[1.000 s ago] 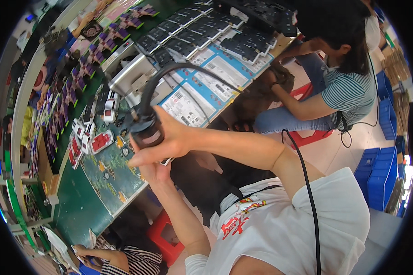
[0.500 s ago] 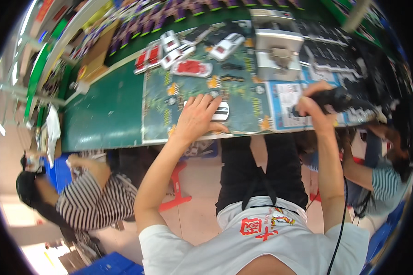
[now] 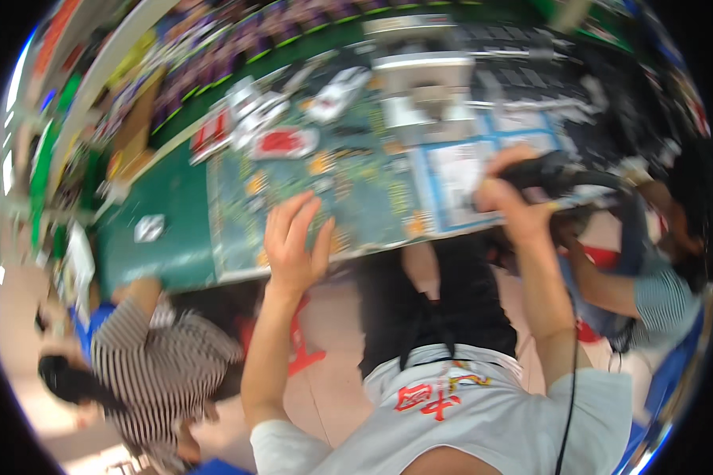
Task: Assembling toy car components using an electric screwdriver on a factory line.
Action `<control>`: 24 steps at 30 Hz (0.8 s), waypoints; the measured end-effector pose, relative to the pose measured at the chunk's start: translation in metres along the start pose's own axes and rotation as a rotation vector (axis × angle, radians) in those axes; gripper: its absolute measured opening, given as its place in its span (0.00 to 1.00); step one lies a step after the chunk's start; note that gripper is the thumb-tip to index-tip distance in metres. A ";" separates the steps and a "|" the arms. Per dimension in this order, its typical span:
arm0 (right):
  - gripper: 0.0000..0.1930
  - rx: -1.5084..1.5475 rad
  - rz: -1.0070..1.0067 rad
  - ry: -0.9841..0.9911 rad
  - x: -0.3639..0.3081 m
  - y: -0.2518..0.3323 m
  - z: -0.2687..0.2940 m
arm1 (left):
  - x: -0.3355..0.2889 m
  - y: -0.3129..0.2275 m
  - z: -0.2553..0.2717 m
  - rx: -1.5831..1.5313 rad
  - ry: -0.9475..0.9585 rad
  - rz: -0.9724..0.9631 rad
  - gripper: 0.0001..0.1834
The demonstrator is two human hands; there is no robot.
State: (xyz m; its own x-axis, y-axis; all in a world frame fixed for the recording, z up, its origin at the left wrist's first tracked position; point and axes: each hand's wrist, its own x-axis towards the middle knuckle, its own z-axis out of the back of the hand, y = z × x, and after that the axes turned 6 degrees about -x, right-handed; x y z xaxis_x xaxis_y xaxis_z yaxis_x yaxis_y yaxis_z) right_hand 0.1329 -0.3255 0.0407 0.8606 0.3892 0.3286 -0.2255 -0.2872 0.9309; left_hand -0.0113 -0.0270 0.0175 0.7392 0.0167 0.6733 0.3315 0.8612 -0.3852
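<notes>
My left hand (image 3: pixel 297 245) is over the near edge of the patterned mat (image 3: pixel 356 214), its fingers spread and nothing in them. A small white toy car part with dark marks (image 3: pixel 149 228) lies apart from it, on the green tabletop to the left. My right hand (image 3: pixel 515 190) is closed around a thick black handheld tool (image 3: pixel 543 176) above the blue-edged paper sheets; motion blur hides its tip. Toward the back of the mat are a white toy car body (image 3: pixel 339 93), a red-and-white car part (image 3: pixel 284 143) and several other car shells.
A metal fixture (image 3: pixel 428 87) stands behind the sheets, beside rows of black parts (image 3: pixel 523 79). Purple parts with green edges (image 3: pixel 285 32) line the back. One person in stripes (image 3: pixel 154 360) sits at left; another person's striped sleeve (image 3: pixel 661 297) shows at right.
The white car part has gone from under my left hand to the green tabletop at left. That hand has lifted off and opened. My right hand still grips the black tool; the view has shifted.
</notes>
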 end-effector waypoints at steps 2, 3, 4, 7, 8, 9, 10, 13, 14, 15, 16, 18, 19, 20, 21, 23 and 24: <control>0.11 -0.072 0.072 -0.006 -0.003 0.012 -0.007 | 0.027 -0.039 -0.055 -0.239 -0.049 0.000 0.16; 0.13 -0.139 0.112 0.062 -0.006 0.022 -0.002 | 0.043 -0.057 -0.081 -0.355 -0.017 0.068 0.15; 0.14 -0.076 -0.066 0.134 -0.015 0.033 0.005 | 0.059 -0.073 -0.108 -0.465 0.026 0.134 0.14; 0.11 0.064 -0.019 0.178 -0.026 0.054 0.017 | 0.119 -0.115 -0.187 -0.649 0.141 0.296 0.13; 0.11 0.128 -0.095 0.222 -0.028 0.067 0.019 | 0.128 -0.111 -0.221 -0.663 0.193 0.303 0.14; 0.11 0.190 -0.168 0.257 -0.030 0.076 0.023 | 0.144 -0.125 -0.242 -0.715 0.158 0.227 0.15; 0.12 0.095 -0.041 0.250 -0.032 0.075 0.027 | 0.161 -0.133 -0.259 -0.649 0.243 0.210 0.21; 0.13 -0.034 0.050 0.237 -0.037 0.078 0.037 | 0.195 -0.161 -0.308 -0.443 0.364 0.267 0.34; 0.15 -0.016 -0.029 0.280 -0.041 0.078 0.044 | 0.204 -0.174 -0.317 -0.354 0.450 0.317 0.39; 0.19 0.005 -0.108 0.325 -0.045 0.074 0.048 | 0.209 -0.183 -0.326 -0.311 0.468 0.352 0.44; 0.19 0.068 -0.069 0.277 -0.047 0.070 0.048 | 0.210 -0.191 -0.333 -0.237 0.510 0.343 0.45; 0.19 0.071 0.003 0.222 -0.050 0.070 0.054 | 0.211 -0.201 -0.343 -0.145 0.568 0.351 0.49; 0.19 0.081 0.067 0.204 -0.051 0.070 0.054 | 0.210 -0.195 -0.348 -0.209 0.549 0.327 0.49; 0.19 0.072 0.095 0.197 -0.051 0.071 0.054 | 0.209 -0.190 -0.352 -0.277 0.534 0.301 0.49; 0.19 0.072 0.099 0.180 -0.052 0.073 0.056 | 0.210 -0.185 -0.356 -0.391 0.548 0.336 0.48; 0.22 0.000 -0.021 0.288 -0.052 0.075 0.058 | 0.205 -0.184 -0.357 -0.412 0.398 0.415 0.46; 0.22 -0.025 -0.085 0.315 -0.053 0.080 0.056 | 0.202 -0.176 -0.359 -0.726 0.401 0.578 0.40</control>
State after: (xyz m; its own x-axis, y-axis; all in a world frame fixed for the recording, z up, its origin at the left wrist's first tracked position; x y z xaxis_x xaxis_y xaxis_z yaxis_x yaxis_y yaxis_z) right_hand 0.0950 -0.4176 0.0885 0.6941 0.6636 0.2789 -0.1735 -0.2219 0.9595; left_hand 0.2898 -0.3578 -0.0052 0.9976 0.0465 0.0515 0.0379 0.2556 -0.9660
